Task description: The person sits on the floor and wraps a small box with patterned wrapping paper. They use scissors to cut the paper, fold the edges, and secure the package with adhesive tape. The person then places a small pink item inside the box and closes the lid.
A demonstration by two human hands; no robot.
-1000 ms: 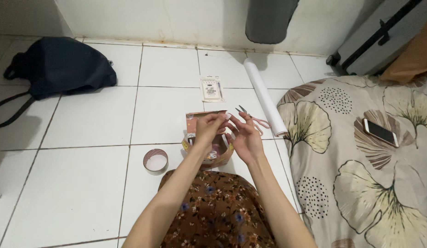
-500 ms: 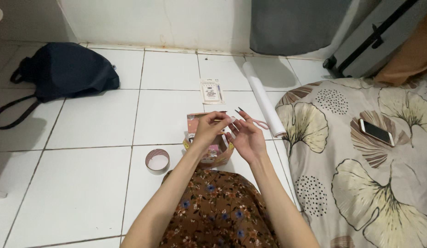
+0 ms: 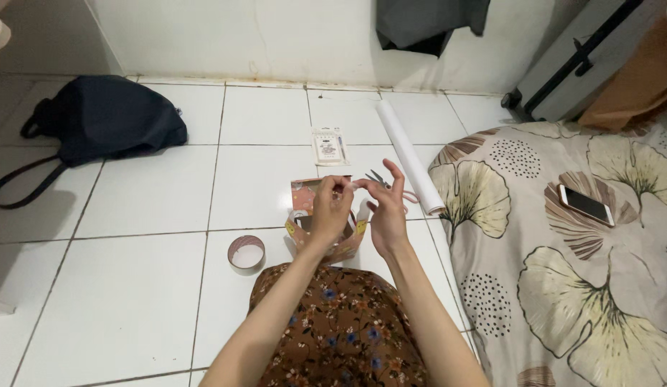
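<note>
**Both hands over the small paper box on the tiled floor**

You are seated on a white tiled floor (image 3: 147, 193) that runs to a pale wall at the far side. Far left lies a dark blue bag (image 3: 104, 122) with its strap trailing toward the left edge. Nearer you, left of centre, a roll of tape (image 3: 246, 253) lies flat on a tile, just beside your brown flowered skirt (image 3: 333, 330).

At centre stands a small pink and orange paper box (image 3: 340, 247), open at the top, touching the near hem of the skirt. Your left hand (image 3: 328, 208) hovers over it, fingers pinched narrow on something too small to make out. Your right hand (image 3: 388, 211) is just beside it, fingers spread wide and holding nothing that shows.

Beyond the box lies a flat white packet (image 3: 330, 145); scissors with pink handles (image 3: 391, 185) peek out behind your right hand, close to a roll of white paper (image 3: 408, 154). At right, a leaf-print mattress (image 3: 563, 287) carries a phone (image 3: 585, 205); a grey suitcase (image 3: 570, 64) leans far right. Open tiles lie to the left.
</note>
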